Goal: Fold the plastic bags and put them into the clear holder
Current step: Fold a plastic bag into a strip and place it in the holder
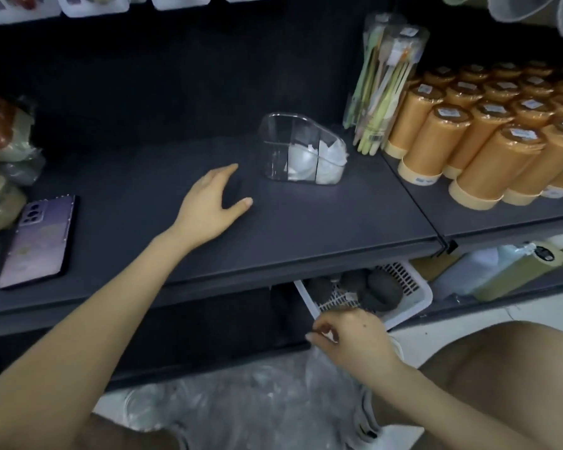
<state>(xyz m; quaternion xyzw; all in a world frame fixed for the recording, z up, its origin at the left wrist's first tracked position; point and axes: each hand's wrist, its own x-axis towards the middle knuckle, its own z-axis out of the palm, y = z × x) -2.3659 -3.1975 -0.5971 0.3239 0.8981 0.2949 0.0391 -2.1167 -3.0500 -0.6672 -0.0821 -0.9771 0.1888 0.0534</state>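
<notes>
We rest our left grip (208, 206), fingers spread, on the dark shelf (322, 219) near its middle, our right grip (348, 339) below the front edge pinching a crumpled plastic bag (273, 388), clear holder (275, 147) toward the shelf's back right with folded bags (309, 162) inside, phone (39, 241) at the left end

Left hand (208, 207) flat on shelf (322, 228), right hand (346, 336) pinching plastic bag (260, 388), clear holder (275, 151) beyond
</notes>
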